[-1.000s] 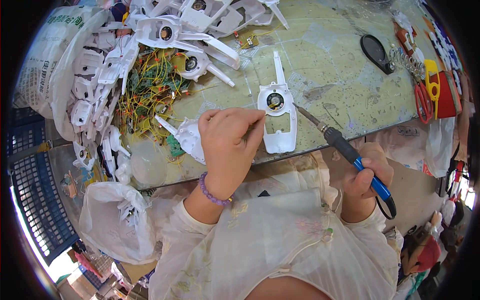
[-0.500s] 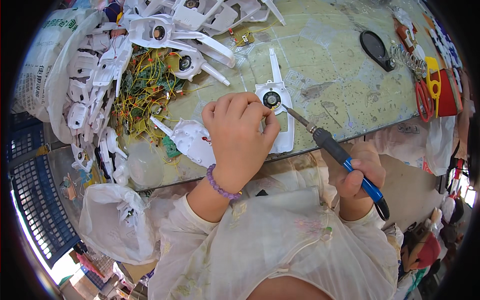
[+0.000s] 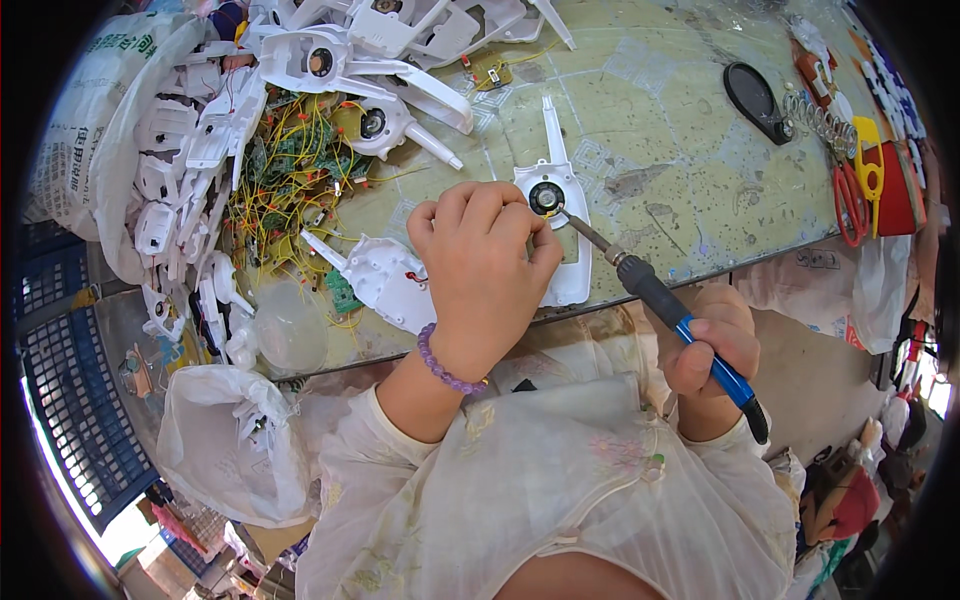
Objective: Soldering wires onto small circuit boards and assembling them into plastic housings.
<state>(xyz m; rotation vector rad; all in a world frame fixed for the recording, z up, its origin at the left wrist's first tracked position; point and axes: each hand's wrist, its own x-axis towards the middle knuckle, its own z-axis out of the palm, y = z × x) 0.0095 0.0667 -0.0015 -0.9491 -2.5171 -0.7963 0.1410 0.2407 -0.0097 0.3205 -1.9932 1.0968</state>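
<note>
My right hand [image 3: 715, 345] wraps the blue-and-black, pen-shaped soldering iron [image 3: 650, 287], its tip at the round black speaker [image 3: 547, 197] in the white plastic frame [image 3: 585, 266], farther and left of this grip. My left hand [image 3: 485, 262] pinches narrowly beside the speaker's near left; on what, I cannot tell.

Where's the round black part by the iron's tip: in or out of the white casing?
In: the round black part sits in the white casing, whose rim curves around its upper side.
</note>
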